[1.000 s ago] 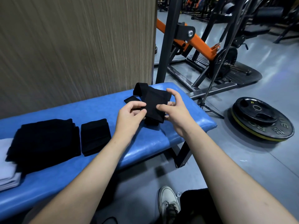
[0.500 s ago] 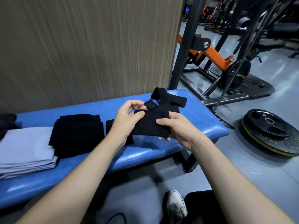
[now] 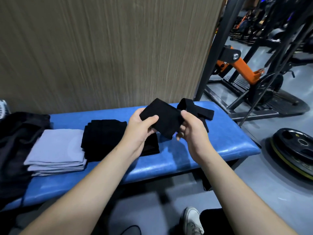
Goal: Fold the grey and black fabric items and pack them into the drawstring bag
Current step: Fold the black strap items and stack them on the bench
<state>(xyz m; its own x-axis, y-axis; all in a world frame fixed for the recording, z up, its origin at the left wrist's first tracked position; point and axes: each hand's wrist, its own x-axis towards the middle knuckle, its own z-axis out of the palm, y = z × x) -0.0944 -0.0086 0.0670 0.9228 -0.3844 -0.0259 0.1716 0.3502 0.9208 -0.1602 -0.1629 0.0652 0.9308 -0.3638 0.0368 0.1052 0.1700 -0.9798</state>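
With your left hand (image 3: 142,128) and right hand (image 3: 191,131) both pinching the black strap (image 3: 162,119), loosening either risks its fold springing open.

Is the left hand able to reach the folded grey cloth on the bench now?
Probably yes, but not at once. The left hand grips the black fabric piece; the grey cloth lies uncovered beyond the black stack, nothing above it.

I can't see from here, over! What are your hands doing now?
Left hand and right hand both grip the black cloth above the blue bench. Grey stack and black stack folded. Nothing in the way.
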